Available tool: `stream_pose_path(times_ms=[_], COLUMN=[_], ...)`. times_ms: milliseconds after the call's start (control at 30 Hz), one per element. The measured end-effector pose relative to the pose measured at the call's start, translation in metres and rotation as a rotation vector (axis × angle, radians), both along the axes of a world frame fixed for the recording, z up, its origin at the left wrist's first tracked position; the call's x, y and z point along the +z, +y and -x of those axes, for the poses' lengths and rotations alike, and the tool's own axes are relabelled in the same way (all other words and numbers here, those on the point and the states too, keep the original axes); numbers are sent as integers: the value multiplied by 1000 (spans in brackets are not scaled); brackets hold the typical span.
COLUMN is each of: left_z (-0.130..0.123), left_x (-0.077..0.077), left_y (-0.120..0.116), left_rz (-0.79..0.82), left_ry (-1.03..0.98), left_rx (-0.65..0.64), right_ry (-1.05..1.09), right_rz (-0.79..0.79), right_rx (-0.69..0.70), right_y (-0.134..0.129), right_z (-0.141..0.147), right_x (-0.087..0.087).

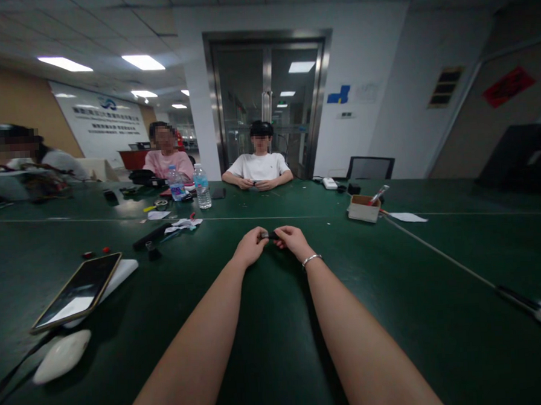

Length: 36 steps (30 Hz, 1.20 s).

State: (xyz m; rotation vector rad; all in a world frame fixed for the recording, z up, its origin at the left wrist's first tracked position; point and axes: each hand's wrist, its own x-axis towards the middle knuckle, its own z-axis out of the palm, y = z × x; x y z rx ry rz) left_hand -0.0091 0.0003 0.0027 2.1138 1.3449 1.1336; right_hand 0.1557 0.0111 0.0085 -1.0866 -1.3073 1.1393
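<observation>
Both of my arms reach forward over the dark green table [277,323], and the hands meet in front of me. Between them is a small black object [269,235] with a greyish left end; its exact kind does not show. My left hand [251,247] pinches the greyish end between thumb and fingers. On the other side my right hand [294,242], with a silver bracelet [311,260] at the wrist, grips the black end. The fingers cover much of the object, which is held close above the tabletop.
Left lie a phone [80,291] on a white item, a white mouse-shaped object [63,357] and small black parts [152,250]. Water bottles [202,187] stand farther back. A small box [364,209] and a cable [436,248] are right. Several people sit across the table.
</observation>
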Motion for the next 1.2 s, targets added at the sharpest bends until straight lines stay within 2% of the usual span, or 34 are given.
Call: stream_pose_path(times_ms=[133,300,467,567,733,1033,1200], left_z=[0,0,0,1,0,1,1], left_x=[2,0,-4,-6,-6,-5,-4], left_y=[-1,3,8,10,8,9,8], left_rz=[132,80,186,131,169,135,168], left_ry=[-111,-145,-211,-208,-229,-226,-217], left_rx=[-16,-13,-6,3,-59,-28,-51], right_ry=[-18,-24,-27,-34,-24,-14,-18], right_rz=[-8,-21,-20,-21,-13,4,0], right_rx=[11,26,49,59,53,55,69], right_y=[0,0,0,-2,-3,-3,-2], right_z=[0,-1,-2,-2,-2,-3,-3], right_x=[-1,-2,-2,-1,0,0,-1])
